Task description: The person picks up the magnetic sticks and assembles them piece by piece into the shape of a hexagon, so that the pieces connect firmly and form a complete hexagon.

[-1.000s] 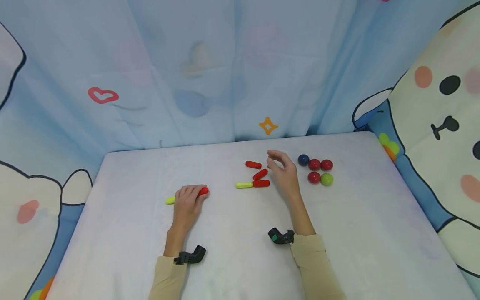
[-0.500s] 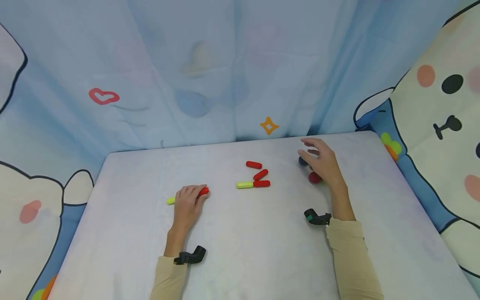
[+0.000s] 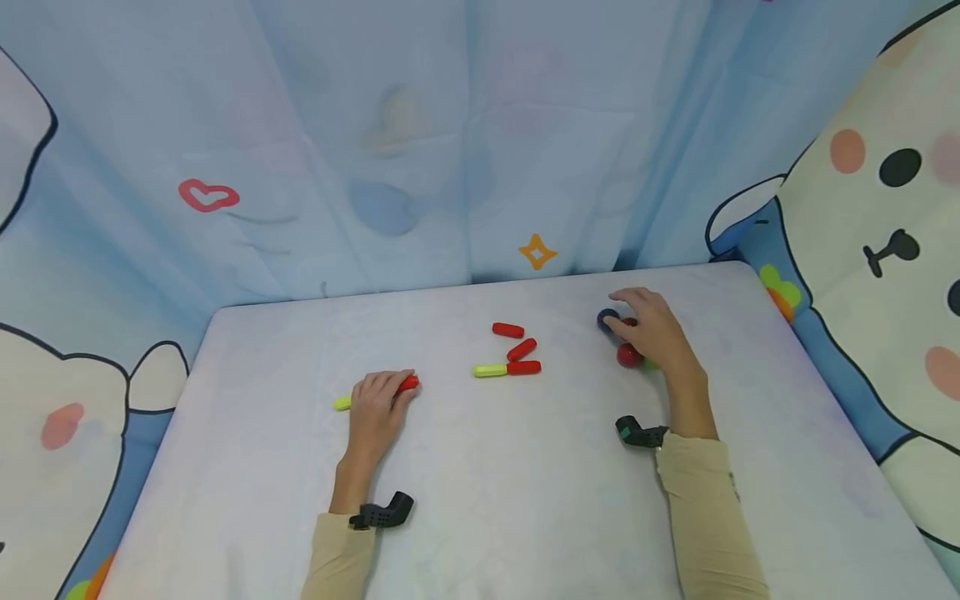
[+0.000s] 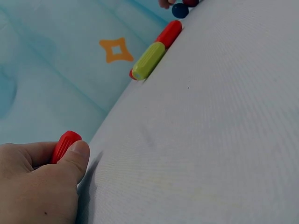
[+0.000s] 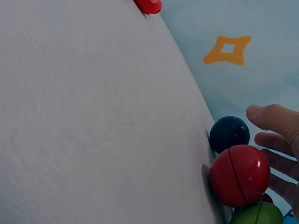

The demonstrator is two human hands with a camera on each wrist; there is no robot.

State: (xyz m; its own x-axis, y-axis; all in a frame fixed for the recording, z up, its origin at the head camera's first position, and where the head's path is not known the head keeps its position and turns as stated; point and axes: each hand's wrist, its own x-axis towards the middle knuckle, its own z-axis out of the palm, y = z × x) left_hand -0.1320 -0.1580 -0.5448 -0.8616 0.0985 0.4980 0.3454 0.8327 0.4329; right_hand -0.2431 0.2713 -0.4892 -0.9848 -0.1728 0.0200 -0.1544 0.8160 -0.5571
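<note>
My left hand (image 3: 373,408) rests low at the table's left, gripping a yellow-green and red plastic stick (image 3: 342,402). The stick's red end (image 4: 67,143) sticks out between thumb and fingers in the left wrist view; its middle is hidden under the hand. Over the cluster of balls at right, my right hand (image 3: 658,332) hovers with loosely bent, spread fingers, thumb close to a dark blue ball (image 5: 229,134). A glossy red ball (image 5: 239,175) with a seam and a green ball (image 5: 258,214) lie nearer the wrist. The hand partly covers the other red balls.
Mid-table lie a red stick (image 3: 507,330), a slanted red stick (image 3: 522,349) and a yellow-green stick (image 3: 491,370) joined end to end with a red one. A white cloth covers the table (image 3: 480,483); a blue printed curtain (image 3: 420,150) hangs behind its far edge.
My right hand has moved right from beside the sticks to above the balls, then lowered slightly among them. The left hand keeps its hold on the stick in place.
</note>
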